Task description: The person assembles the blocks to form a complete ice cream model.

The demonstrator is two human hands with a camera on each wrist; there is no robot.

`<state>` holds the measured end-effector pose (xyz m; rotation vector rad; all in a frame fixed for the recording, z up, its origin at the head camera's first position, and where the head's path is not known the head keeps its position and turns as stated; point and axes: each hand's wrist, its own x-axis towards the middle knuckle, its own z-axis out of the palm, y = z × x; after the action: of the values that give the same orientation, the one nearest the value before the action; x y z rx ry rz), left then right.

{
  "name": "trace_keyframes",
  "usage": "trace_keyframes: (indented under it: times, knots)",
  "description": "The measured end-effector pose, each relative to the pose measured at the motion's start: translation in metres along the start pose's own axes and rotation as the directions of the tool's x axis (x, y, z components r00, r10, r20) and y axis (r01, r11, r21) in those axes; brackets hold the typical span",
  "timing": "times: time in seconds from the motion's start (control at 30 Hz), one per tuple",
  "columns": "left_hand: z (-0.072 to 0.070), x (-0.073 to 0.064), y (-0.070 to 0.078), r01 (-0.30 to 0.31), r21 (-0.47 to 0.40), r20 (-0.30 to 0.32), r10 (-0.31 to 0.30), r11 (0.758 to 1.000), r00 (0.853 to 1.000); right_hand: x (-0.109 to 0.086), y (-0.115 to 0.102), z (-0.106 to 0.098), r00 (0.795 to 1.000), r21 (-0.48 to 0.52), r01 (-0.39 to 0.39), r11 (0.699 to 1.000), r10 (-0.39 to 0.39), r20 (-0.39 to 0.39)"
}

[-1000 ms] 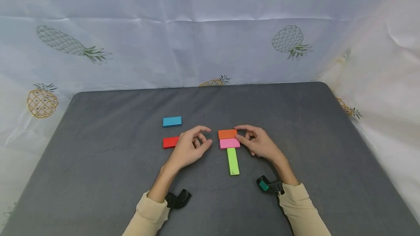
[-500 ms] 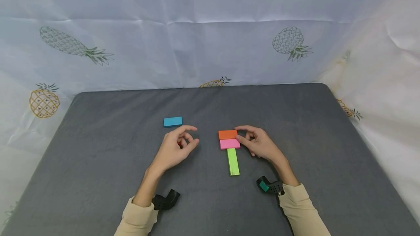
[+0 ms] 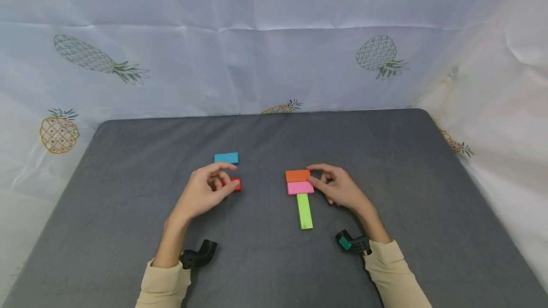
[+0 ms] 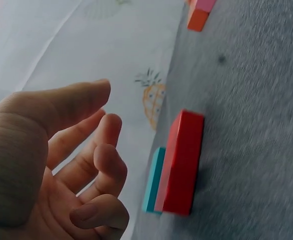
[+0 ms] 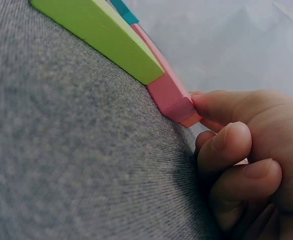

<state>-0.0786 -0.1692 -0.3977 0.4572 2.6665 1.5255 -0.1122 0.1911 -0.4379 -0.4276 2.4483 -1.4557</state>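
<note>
My left hand (image 3: 201, 193) hovers over the red block (image 3: 237, 184) with loosely bent fingers and nothing in them. The left wrist view puts the red block (image 4: 184, 167) on the cloth, apart from the fingertips. Just behind lies a blue block (image 3: 226, 158). My right hand (image 3: 338, 187) pinches the right end of the orange block (image 3: 297, 176) between thumb and forefinger. A pink block (image 3: 300, 188) lies along its near side, and a lime green block (image 3: 305, 213) extends from the pink one toward me. In the right wrist view the green block (image 5: 106, 42) meets the pink block (image 5: 171, 97).
Grey cloth (image 3: 385, 156) covers the table. Behind it hangs a white curtain (image 3: 239, 70) with pineapple prints. Black wrist devices, one at the left wrist (image 3: 199, 255) and one at the right (image 3: 353, 242), sit just above the table.
My left hand has moved left, away from the orange and pink blocks, uncovering the red block's right end. The right hand and the joined blocks have stayed in place.
</note>
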Motion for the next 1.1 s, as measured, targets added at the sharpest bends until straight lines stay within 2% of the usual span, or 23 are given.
trace_keyframes:
  times: [0.23,0.5,0.8,1.1]
  knots:
    - [-0.015,-0.007,-0.008,0.032,0.034,0.034,-0.033,0.999,0.999,0.000,0.002,0.000,1.000,-0.001,0.008,1.000,-0.008,0.001]
    - [-0.030,-0.013,-0.021,0.067,0.048,0.042,-0.069,0.997,0.997,0.000,0.003,0.001,1.000,-0.012,0.015,1.000,-0.015,-0.002]
    - [-0.034,-0.014,-0.029,0.081,0.038,0.070,-0.084,0.996,0.994,0.000,0.003,0.001,1.000,-0.009,0.022,1.000,-0.022,-0.002]
    - [-0.034,-0.015,-0.036,0.094,0.069,0.101,-0.101,0.993,0.990,0.000,0.002,0.000,1.000,0.003,0.021,1.000,-0.021,0.003]
